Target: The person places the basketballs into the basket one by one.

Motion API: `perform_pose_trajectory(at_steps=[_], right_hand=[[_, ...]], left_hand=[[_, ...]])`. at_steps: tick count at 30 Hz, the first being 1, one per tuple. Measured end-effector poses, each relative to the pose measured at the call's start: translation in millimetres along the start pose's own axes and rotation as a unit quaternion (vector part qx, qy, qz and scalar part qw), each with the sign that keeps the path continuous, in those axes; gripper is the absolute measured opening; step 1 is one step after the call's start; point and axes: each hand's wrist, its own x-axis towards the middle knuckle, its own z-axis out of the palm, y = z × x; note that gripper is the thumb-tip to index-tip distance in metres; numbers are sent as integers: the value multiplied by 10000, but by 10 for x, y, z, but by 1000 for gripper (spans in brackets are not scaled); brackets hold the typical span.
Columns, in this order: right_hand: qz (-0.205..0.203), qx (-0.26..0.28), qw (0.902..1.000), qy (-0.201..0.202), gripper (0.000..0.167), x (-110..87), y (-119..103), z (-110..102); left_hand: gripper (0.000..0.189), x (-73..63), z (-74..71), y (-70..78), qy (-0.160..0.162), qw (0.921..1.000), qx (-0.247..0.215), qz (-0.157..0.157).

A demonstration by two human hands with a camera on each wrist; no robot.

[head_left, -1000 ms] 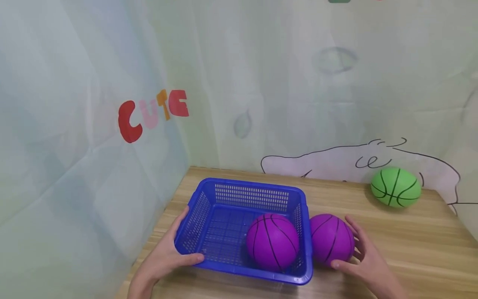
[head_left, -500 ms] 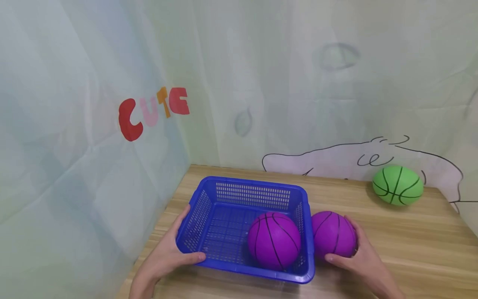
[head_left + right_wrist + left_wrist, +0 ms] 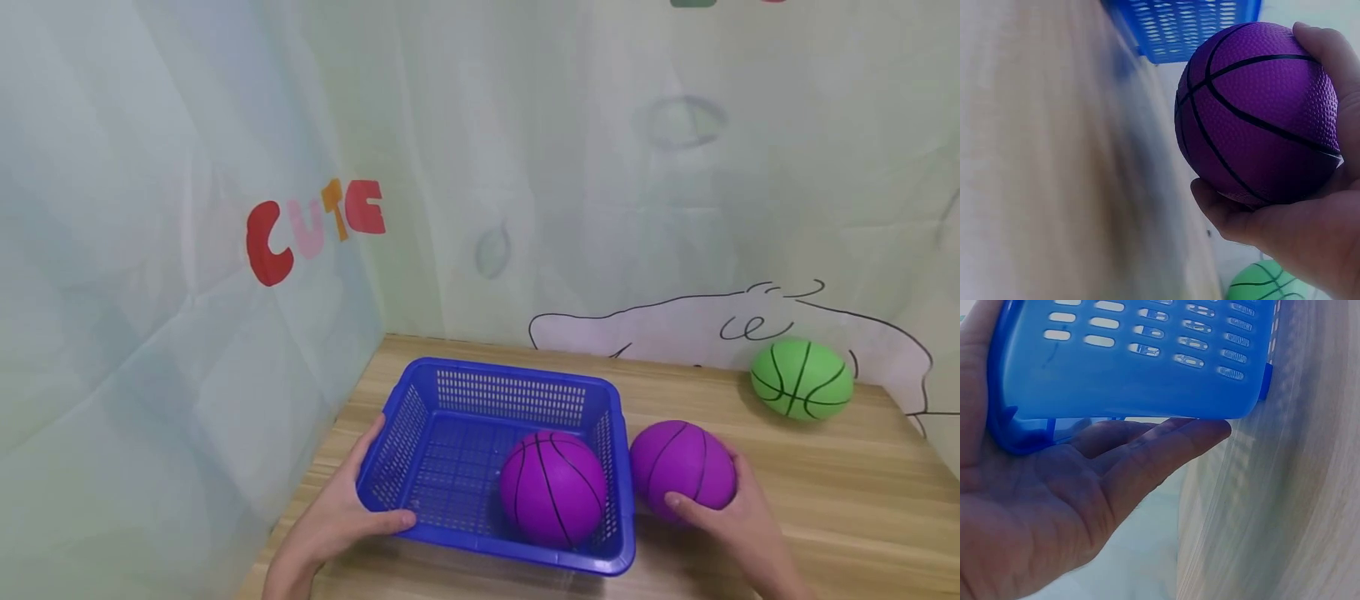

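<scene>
At far left, by the 9 o'clock edge of the bench (image 3: pixel 847 508), coloured letters (image 3: pixel 315 229) are borne by the cloth (image 3: pixel 450 167). The basket (image 3: pixel 510 398) is set flat on the wood. With the basket's middle taken as the dial's centre, its 8 o'clock corner is gripped by the left hand (image 3: pixel 337 508): the thumb is laid over the near rim, and the fingers are run along the outer wall. By this hold, it seems, the basket is steadied against sliding or tipping.

Inside, towards 4 o'clock, the inner ball (image 3: pixel 553 489), purple, is set; its weight is presumably borne by the basket's floor, and rolling is limited by the walls.

Just outside, at 3 o'clock, the outer ball (image 3: pixel 678 471), also purple, is held by the right hand (image 3: pixel 738 517). Its near face is pressed by the thumb and its far side is cupped by the fingers, so a round, smooth-sided thing is probably best secured from opposite sides. Whether the wood or the basket wall is touched by it cannot be told.

Between 2 and 3 o'clock, well apart, the green ball (image 3: pixel 802 379) is placed near the cloth, held by neither of the hands.
</scene>
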Motion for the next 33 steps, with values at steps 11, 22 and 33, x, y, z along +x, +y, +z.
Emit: perform_pose_trajectory(at_steps=[11,22,33], right_hand=[[48,215,9998,21,113,38,-334,-211],[-694,822,9942,-83,109,155,-987,-56],[-1039,1169,9867,-432,112,144,-1490,289]], left_hand=[[142,-8,5,8,7,10000,-8,-12],[142,9,-4,15,-2,10000,40,10],[143,-4,12,24,-13,9999,-79,105]])
